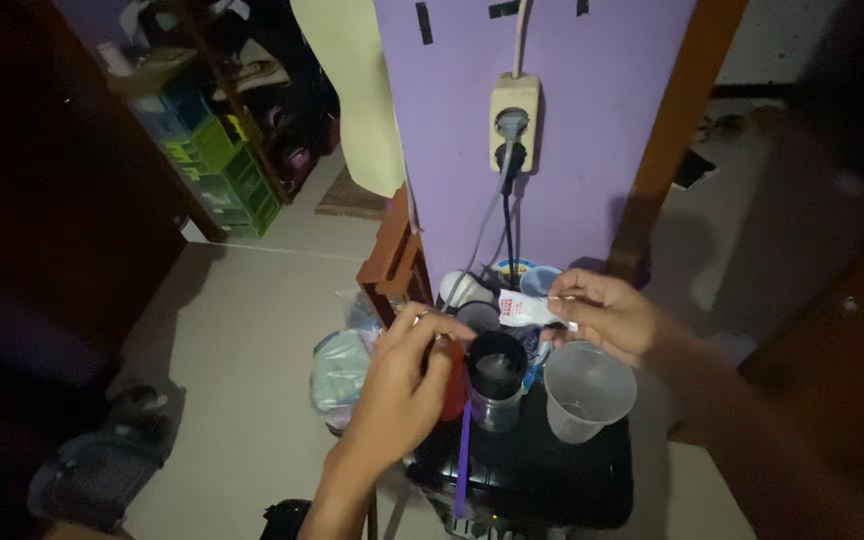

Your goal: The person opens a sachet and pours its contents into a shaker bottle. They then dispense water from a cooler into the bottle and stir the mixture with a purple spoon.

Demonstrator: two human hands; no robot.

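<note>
Dim room. Purple wall panel (572,130) at 12 o'clock, wall socket (514,122) mounted; pale tiled floor (242,320); stacked green crates (217,165) at 10 o'clock.

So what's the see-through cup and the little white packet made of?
The clear cup looks like thin plastic: you can see through its cloudy, slightly shiny wall. The white packet pinched in the right hand looks like glossy plastic or foil-lined film, since it bends and shines; which one is hard to tell in this dim light.
</note>
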